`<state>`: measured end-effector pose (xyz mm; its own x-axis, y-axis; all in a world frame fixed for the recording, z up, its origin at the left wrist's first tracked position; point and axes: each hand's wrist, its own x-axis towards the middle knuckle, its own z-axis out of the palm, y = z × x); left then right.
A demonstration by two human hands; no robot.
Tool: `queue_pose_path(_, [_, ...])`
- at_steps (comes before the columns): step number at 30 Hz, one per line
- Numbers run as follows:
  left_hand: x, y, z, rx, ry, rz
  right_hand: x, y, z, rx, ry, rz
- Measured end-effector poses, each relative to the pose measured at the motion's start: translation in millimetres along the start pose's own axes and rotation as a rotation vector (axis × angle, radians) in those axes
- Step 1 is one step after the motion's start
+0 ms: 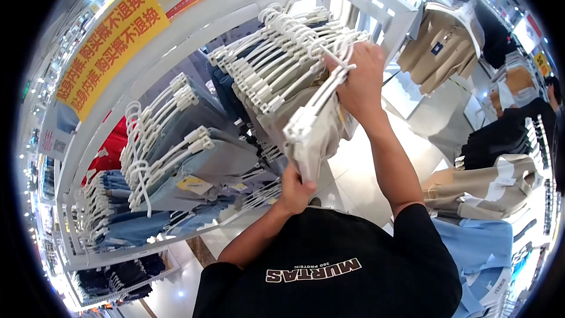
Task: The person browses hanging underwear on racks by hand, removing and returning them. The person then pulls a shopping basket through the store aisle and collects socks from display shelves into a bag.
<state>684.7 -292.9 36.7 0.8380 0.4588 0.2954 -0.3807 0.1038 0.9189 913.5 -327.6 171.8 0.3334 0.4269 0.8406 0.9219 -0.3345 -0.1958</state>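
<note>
My right hand [361,79] is closed around several white clip hangers [321,100] near their hooks, at the end of the rail. Beige trousers [318,146] hang from these hangers, tilted toward me. My left hand [297,189] grips the beige garment close below the front hanger's clip end, its fingers partly hidden by the cloth. Just behind stands a dense row of white hangers [282,53] with beige and dark blue trousers on them.
The white rack [112,97] also carries grey trousers [220,153], blue jeans [126,227] and a red garment [110,147]. A yellow sign [112,47] runs along its top. To the right are hanging tan shirts [435,53], folded beige clothing [491,191] and light blue shirts [477,244].
</note>
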Motion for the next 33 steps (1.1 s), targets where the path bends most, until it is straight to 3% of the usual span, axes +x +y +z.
queue_pose_path(3, [13.9, 5.3, -8.0, 0.381, 0.036, -0.079, 4.5, -6.9, 10.4, -0.031, 0.001, -0.064])
queue_pose_path(7, [30.6, -4.2, -15.3, 0.138, 0.297, -0.110, -9.4, -14.0, 18.9, -0.059, -0.053, -0.005])
queue_pose_path(13, [50.1, -29.5, -65.0, 0.312, 0.309, -0.001, -24.9, -12.1, 15.2, 0.013, -0.120, 0.072])
queue_pose_path(22, [50.7, -59.6, -88.5, 0.365, 0.330, -0.035, -31.5, -9.9, -5.8, 0.193, -0.104, 0.160])
queue_pose_path(26, [37.1, -71.5, -86.4, 0.424, 0.313, -0.247, -38.0, 5.6, -30.4, 0.367, -0.007, 0.141])
queue_pose_path(29, [30.4, -92.1, -75.7, 0.714, 0.283, -0.275, -48.6, 34.0, -55.6, 0.723, 0.052, 0.167])
queue_pose_path(30, [23.8, -115.0, -73.0, 0.807, 0.306, -0.192, -42.5, 41.1, -71.6, 0.891, 0.034, 0.189])
queue_pose_path(33, [-10.9, -173.0, -78.8, 0.680, 0.180, -0.716, -28.4, 73.1, -116.7, 1.369, -0.022, 0.105])
